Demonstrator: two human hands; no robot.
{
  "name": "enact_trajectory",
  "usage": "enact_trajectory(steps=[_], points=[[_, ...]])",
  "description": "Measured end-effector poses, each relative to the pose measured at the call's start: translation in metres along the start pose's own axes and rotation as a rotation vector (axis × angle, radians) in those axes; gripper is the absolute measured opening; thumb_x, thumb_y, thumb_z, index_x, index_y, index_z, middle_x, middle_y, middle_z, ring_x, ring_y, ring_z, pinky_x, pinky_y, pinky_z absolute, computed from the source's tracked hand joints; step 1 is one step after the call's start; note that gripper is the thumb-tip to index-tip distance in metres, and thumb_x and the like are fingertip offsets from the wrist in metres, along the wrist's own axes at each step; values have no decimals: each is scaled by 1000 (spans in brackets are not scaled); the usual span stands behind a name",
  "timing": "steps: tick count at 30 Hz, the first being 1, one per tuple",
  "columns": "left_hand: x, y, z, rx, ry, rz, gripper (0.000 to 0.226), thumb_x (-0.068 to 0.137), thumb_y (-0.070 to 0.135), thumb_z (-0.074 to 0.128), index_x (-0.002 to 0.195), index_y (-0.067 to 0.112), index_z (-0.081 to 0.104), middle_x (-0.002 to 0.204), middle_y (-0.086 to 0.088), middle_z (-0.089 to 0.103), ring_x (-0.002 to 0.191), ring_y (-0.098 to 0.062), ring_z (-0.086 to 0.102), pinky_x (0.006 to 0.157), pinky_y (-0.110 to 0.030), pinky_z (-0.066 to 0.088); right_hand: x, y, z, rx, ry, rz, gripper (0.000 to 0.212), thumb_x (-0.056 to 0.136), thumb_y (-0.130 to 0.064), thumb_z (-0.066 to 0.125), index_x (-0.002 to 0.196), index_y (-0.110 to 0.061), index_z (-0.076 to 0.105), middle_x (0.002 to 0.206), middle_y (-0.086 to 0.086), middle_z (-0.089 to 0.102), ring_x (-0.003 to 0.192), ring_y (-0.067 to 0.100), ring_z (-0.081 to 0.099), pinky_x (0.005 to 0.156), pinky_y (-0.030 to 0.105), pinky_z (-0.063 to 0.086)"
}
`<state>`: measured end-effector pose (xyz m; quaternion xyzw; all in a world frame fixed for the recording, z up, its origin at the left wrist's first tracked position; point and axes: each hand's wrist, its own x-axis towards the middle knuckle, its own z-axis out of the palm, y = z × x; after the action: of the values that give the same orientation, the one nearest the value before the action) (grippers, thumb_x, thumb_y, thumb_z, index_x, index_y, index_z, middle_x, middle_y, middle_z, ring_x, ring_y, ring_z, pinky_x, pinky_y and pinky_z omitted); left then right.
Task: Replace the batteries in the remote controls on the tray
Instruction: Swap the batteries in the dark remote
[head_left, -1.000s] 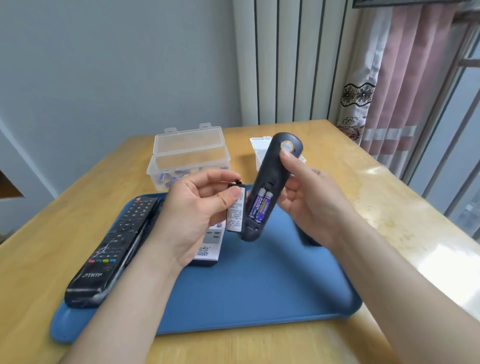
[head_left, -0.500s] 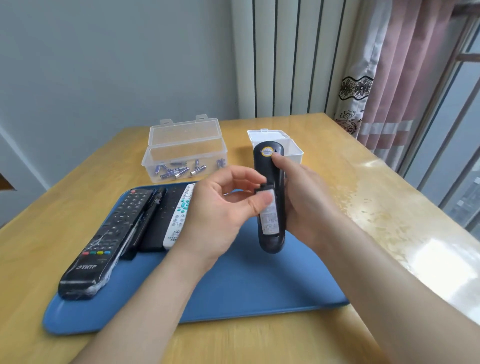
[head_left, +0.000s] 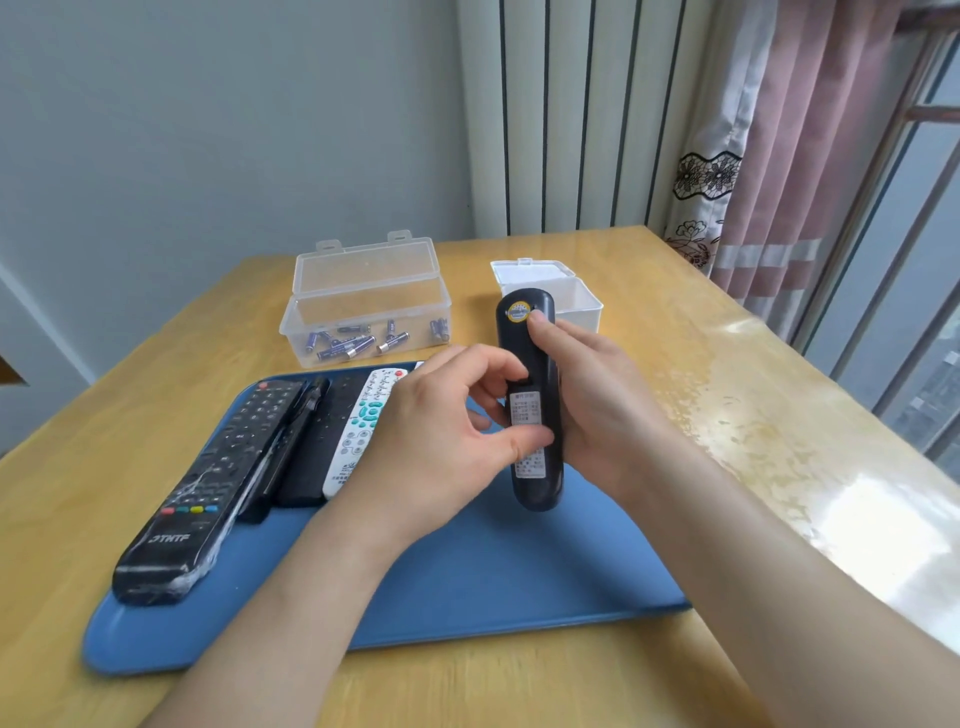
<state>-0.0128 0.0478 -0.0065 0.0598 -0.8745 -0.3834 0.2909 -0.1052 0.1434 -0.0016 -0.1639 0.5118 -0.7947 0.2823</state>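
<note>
Head cam: right hand (head_left: 597, 400) is clamping fingers round the remote (head_left: 537, 488) so left hand (head_left: 441, 441) is pinching the battery cover (head_left: 525, 410) shut.

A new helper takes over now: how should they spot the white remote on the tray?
Look at the blue tray on the wooden table. A row of remotes lies at its left end; the white remote is rightmost. It alone is white with teal buttons, beside black remotes.
</note>
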Motion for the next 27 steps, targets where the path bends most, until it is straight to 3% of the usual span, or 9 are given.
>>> enact_trajectory(steps=[3,7,10,13,17,23,27], points=[[-1,3,0,60,5,7,42,62,22,88,95,27,63,86,7,61,79,-9,58,70,-31,53,1,1,0,-28,8,-19,24,99,-27,54,99,-5,61,80,15,53,71,27,56,70,42,48],[0,6,1,-4,35,-33,43,62,15,88,92,28,61,87,5,61,63,-8,60,66,-31,55,0,-2,0,-38,-15,-38,25,99,-29,53,99,-5,61,83,15,55,73,27,57,69,40,50],[1,5,1,-41,40,-70,42,63,11,87,91,27,61,88,2,63,57,-6,60,65,-29,54,0,-1,1,-45,-36,-44,34,100,-28,53,105,5,59,85,16,57,76,27,59,69,38,51],[1,4,0,-35,48,-67,42,64,10,87,92,28,61,89,0,63,57,-7,58,66,-29,54,-2,1,2,-53,-50,-46,37,100,-27,52,106,9,55,87,17,56,78,29,58,73,41,49],[2,3,0,-74,63,-90,40,64,11,87,91,28,62,85,5,65,58,-7,58,67,-28,54,-1,-3,-1,-30,-38,-43,28,100,-28,52,101,-3,64,85,14,67,78,29,66,77,42,55],[0,2,5,-99,46,-45,43,62,13,88,93,30,64,88,6,63,62,-8,59,64,-24,54,-1,-1,-1,7,-22,-32,24,100,-28,53,102,-5,63,77,10,62,72,25,62,69,38,53],[0,1,5,-117,67,-27,41,64,11,87,92,29,63,90,8,60,65,-8,60,63,-22,54,-2,-2,-1,25,-39,-28,25,100,-28,52,101,-6,63,79,11,63,74,27,62,74,41,53]])
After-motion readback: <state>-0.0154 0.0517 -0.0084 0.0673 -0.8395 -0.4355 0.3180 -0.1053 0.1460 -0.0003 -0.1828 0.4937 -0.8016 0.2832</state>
